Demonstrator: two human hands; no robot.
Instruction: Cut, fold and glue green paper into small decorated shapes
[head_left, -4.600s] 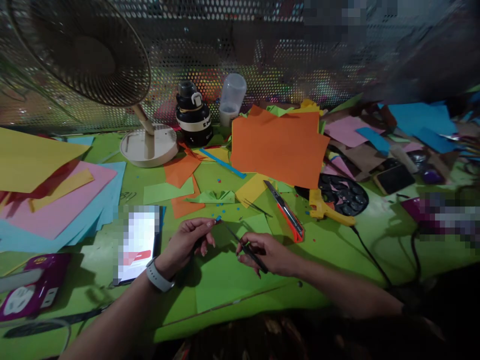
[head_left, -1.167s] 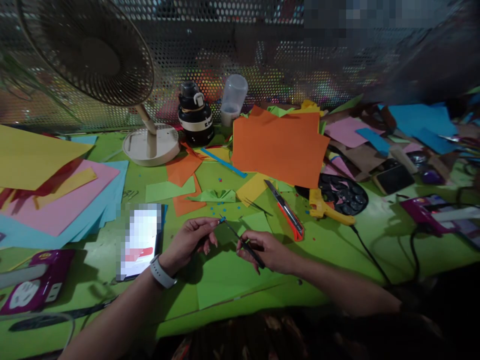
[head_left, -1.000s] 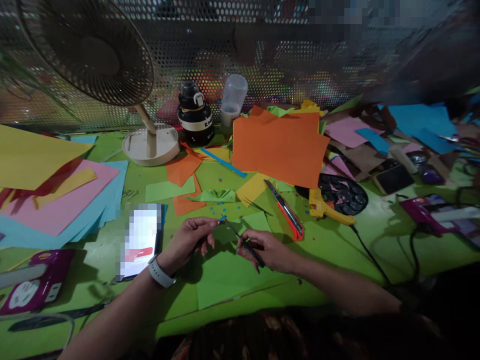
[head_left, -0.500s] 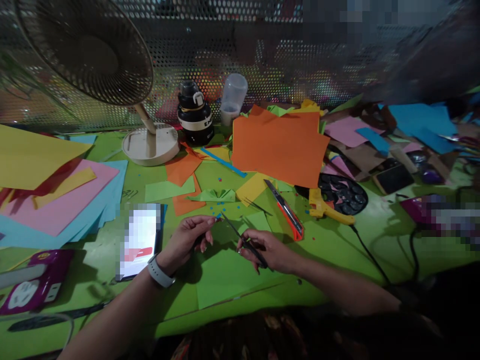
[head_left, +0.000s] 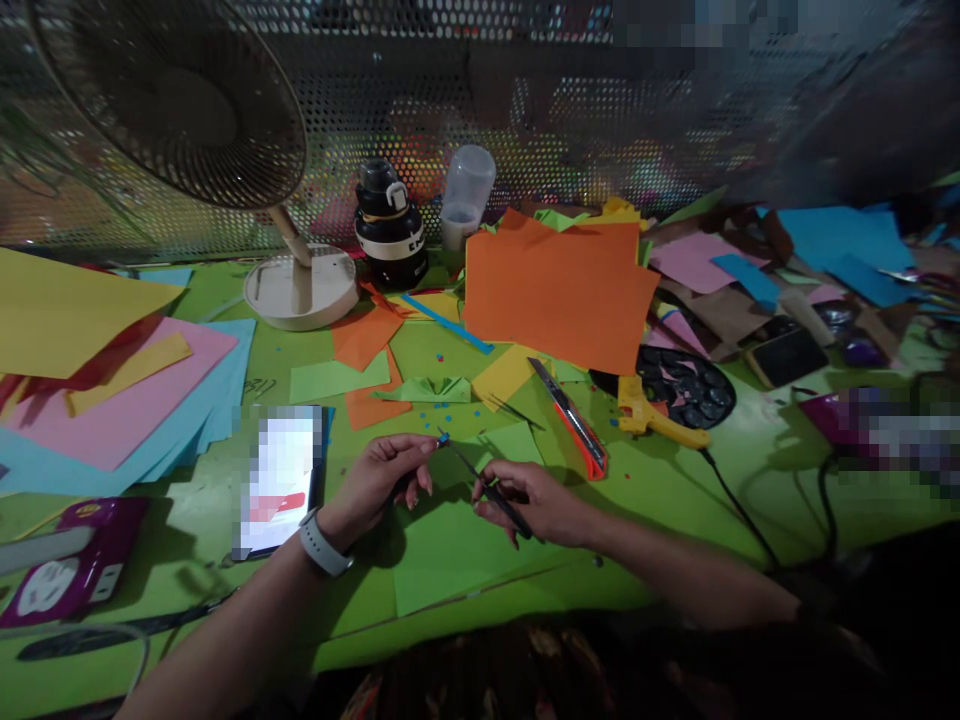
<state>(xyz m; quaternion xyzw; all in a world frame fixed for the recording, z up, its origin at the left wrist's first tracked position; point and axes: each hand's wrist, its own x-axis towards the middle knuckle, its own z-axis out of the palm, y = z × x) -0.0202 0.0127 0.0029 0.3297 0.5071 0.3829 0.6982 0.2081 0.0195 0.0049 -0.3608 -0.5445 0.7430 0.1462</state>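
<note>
My left hand (head_left: 379, 483), with a white watch at the wrist, is pinched at thumb and forefinger around a tiny blue scrap of paper (head_left: 443, 438). My right hand (head_left: 534, 499) grips dark tweezers (head_left: 484, 484) whose tips reach up-left to that scrap. Both hands hover over a green paper sheet (head_left: 450, 550) on the green table.
A phone (head_left: 279, 478) lies left of my left hand. An orange utility knife (head_left: 571, 418), a yellow glue gun (head_left: 654, 415) and a large orange sheet (head_left: 559, 290) lie beyond. A fan (head_left: 180, 100), black bottle (head_left: 388, 228) and stacked coloured papers (head_left: 112, 400) stand further off.
The tweezers' tips have come back against the blue scrap at my left fingertips after drawing slightly apart. Both hands otherwise stay in place.
</note>
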